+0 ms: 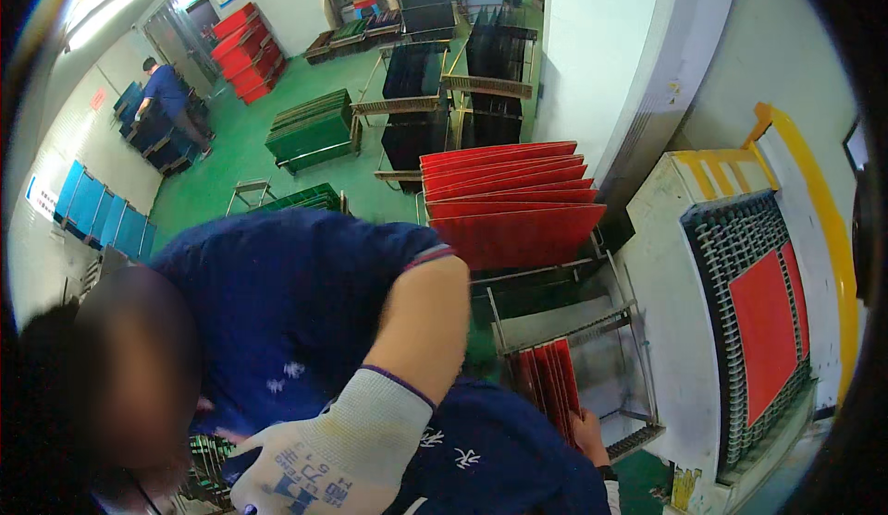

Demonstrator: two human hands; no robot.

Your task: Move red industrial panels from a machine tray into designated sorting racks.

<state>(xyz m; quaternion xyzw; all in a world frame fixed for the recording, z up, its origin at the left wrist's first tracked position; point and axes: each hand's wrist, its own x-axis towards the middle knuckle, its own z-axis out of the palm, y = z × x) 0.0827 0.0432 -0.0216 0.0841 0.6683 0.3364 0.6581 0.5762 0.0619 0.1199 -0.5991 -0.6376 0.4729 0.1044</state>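
My right hand (588,432) comes up from the lower edge and grips the edge of a small bundle of red panels (548,381) standing upright in a metal rack (578,325). My left hand is not in view. A co-worker in a dark blue shirt (305,293) leans in very close and fills the lower left. That person's arm reaches down to a white knit glove (324,464) at the bottom edge. A larger fan of red panels (513,201) stands in the rack just beyond.
A white machine on the right has a mesh conveyor (731,238) carrying a red panel (763,330), with a yellow rail (814,182) around it. Carts of green boards (310,127), black racks (416,99) and red crates (245,53) stand on the green floor. Another person (166,90) works far left.
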